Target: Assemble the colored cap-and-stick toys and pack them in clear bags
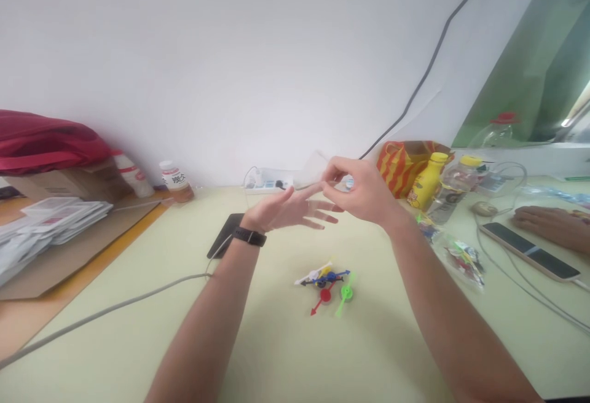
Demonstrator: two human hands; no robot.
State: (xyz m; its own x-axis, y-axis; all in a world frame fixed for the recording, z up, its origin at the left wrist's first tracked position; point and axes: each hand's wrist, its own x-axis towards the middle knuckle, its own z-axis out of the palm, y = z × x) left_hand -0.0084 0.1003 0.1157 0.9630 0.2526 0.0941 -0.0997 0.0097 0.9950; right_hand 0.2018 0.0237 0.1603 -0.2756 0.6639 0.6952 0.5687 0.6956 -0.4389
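Note:
My left hand [288, 209] is raised above the pale table [276, 354], palm up, fingers stretched out and apart; a dark band sits on its wrist. My right hand [357, 191] hovers just right of it, thumb and fingers pinched on a thin clear plastic piece [313, 172] held over the left fingertips. Below both hands, small plastic toy parts [329, 283] lie on the table: a blue and yellow cluster, a red spinner and a green spinner.
A dark phone [225, 234] and grey cable [115, 308] lie at left, boxes and packets [50, 219] beyond. A power strip [270, 183], bottles [428, 182], an orange bag [401, 163] line the back. Another person's hand [550, 225] rests by a phone [528, 250] at right.

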